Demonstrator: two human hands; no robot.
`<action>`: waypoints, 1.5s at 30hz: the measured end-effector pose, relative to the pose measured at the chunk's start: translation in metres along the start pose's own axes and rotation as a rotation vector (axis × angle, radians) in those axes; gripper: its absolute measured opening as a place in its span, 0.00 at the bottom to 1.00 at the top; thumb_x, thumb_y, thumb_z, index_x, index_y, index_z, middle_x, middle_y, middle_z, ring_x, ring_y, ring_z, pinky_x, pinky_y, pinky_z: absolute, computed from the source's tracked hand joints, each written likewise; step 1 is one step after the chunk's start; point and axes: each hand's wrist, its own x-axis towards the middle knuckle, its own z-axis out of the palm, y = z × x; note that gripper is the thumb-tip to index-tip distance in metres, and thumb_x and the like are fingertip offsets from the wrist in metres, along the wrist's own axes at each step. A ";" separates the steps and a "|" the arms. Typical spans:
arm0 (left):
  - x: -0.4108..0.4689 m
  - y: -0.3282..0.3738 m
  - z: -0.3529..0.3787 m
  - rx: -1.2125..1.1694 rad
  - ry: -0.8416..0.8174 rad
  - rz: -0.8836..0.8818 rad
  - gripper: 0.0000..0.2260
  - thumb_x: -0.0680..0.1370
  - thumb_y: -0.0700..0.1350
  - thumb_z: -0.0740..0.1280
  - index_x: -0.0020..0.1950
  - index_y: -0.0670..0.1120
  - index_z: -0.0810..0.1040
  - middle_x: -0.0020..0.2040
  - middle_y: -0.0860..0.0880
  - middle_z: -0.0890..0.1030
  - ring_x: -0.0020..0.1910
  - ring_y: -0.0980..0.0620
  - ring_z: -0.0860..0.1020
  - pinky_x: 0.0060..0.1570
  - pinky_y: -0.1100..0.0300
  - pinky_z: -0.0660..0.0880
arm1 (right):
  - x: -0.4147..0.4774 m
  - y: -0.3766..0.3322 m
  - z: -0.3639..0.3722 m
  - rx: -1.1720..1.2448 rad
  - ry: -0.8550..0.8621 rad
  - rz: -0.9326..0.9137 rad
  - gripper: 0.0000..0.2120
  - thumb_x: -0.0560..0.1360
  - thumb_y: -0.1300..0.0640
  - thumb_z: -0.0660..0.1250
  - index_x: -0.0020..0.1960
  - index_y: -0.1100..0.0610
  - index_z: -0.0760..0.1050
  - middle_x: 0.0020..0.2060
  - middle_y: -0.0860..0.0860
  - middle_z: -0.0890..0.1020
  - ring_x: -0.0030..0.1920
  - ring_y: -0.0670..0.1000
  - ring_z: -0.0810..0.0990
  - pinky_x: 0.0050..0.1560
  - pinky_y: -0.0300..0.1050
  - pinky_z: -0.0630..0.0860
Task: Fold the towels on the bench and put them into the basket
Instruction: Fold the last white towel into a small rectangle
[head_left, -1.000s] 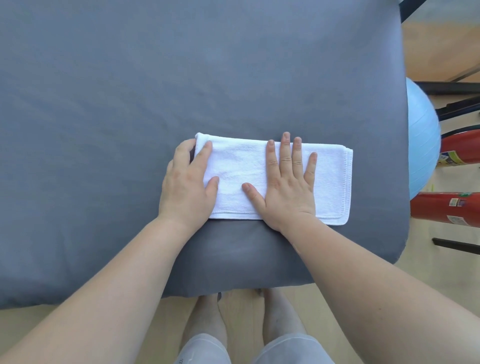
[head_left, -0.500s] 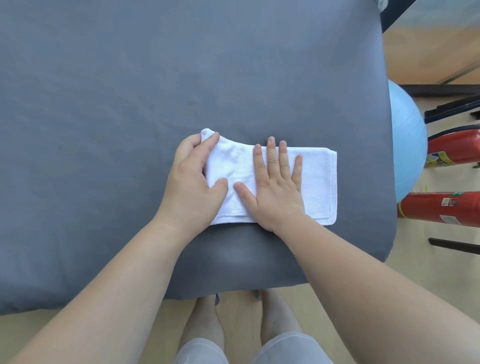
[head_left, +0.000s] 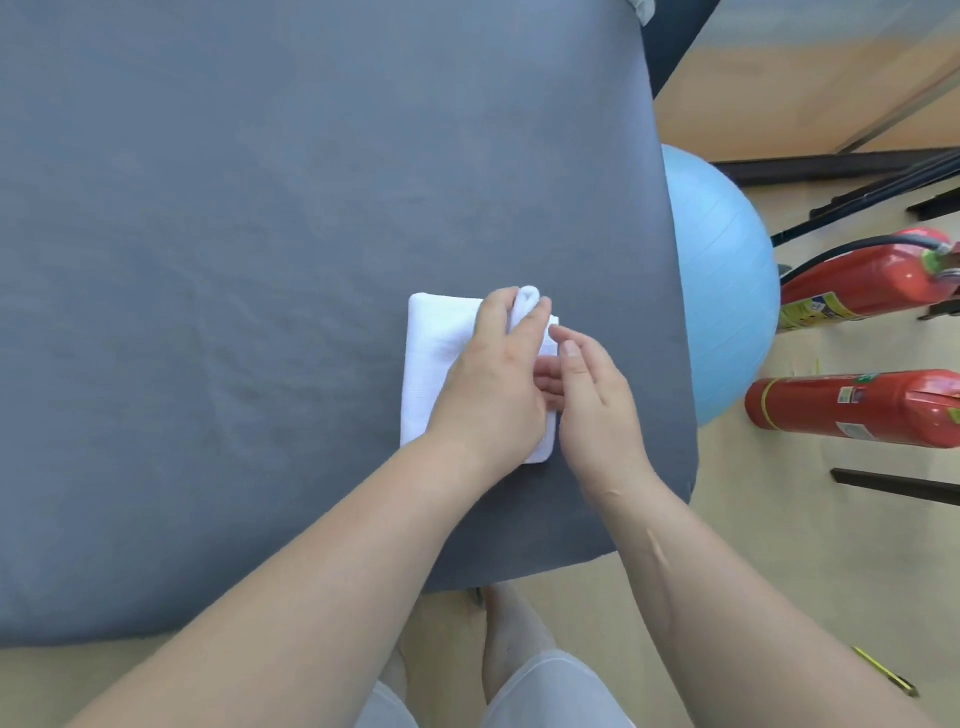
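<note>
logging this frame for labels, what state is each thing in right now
towel: folded small, lying on the bench, far right corner lifted
left hand: fingers pinch that lifted corner
right hand: open, fingers at the towel's right edge
bench: covered with a grey sheet
blue ball: inflated, on the floor beside the bench

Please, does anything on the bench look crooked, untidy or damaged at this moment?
Only one thing: the far right corner of the white towel bunches up in a loop, pinched by the left hand, rather than lying flat on the grey bench. No damage or spill shows.
</note>
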 end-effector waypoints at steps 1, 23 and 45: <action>0.003 -0.001 0.009 0.033 -0.030 -0.002 0.30 0.80 0.42 0.64 0.80 0.48 0.58 0.80 0.50 0.52 0.72 0.55 0.65 0.62 0.75 0.58 | 0.003 0.001 -0.001 -0.011 -0.010 0.023 0.17 0.80 0.44 0.57 0.65 0.47 0.76 0.53 0.48 0.85 0.56 0.49 0.84 0.60 0.59 0.79; -0.019 -0.057 0.029 0.693 -0.107 -0.187 0.55 0.68 0.80 0.47 0.78 0.44 0.29 0.77 0.45 0.26 0.76 0.45 0.26 0.75 0.36 0.35 | 0.028 0.002 -0.015 -0.433 0.115 -0.167 0.31 0.74 0.51 0.74 0.74 0.49 0.67 0.51 0.47 0.80 0.49 0.45 0.80 0.55 0.42 0.76; -0.044 -0.084 0.015 0.488 0.093 0.006 0.37 0.79 0.67 0.49 0.82 0.46 0.49 0.82 0.46 0.43 0.81 0.46 0.40 0.76 0.39 0.39 | 0.056 0.012 -0.009 -1.142 -0.259 -0.752 0.27 0.79 0.38 0.56 0.76 0.44 0.68 0.72 0.55 0.71 0.72 0.60 0.67 0.73 0.58 0.65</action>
